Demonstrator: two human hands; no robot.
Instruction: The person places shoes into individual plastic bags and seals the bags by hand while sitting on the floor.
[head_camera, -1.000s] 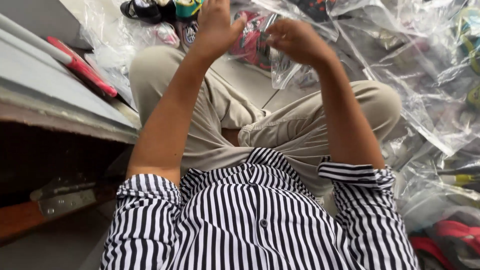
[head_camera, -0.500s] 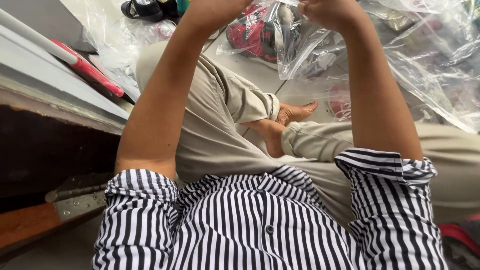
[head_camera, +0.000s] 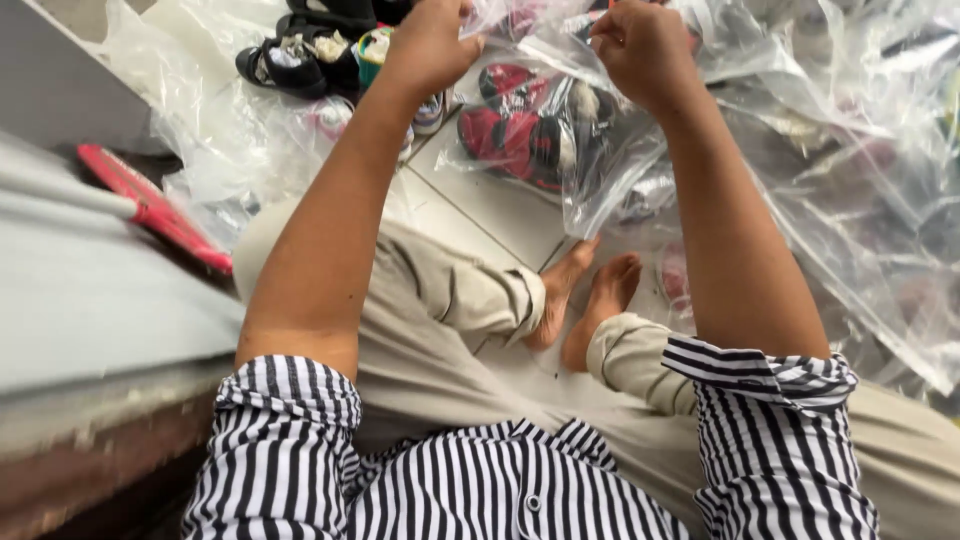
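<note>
A clear plastic bag (head_camera: 600, 150) hangs near the top centre of the frame, held up at its mouth between the person's two hands. Inside it, towards its left part, sit red and black shoes (head_camera: 515, 135). The left hand (head_camera: 432, 40) is closed on the bag's upper left edge, fingers pinched on the plastic. The right hand (head_camera: 645, 50) is curled into a fist, gripping the bag's upper right edge. Below the bag, the person's bare feet (head_camera: 585, 300) rest crossed on the pale tiled floor (head_camera: 490, 205), beige trousers rolled at the ankles. More clear bags (head_camera: 870, 180) lie heaped along the right side of the frame. In the upper left, dark small shoes (head_camera: 300, 60) lie on plastic. A red flat tool (head_camera: 150, 205) lies at the left, beside a grey ledge (head_camera: 90, 290).
</note>
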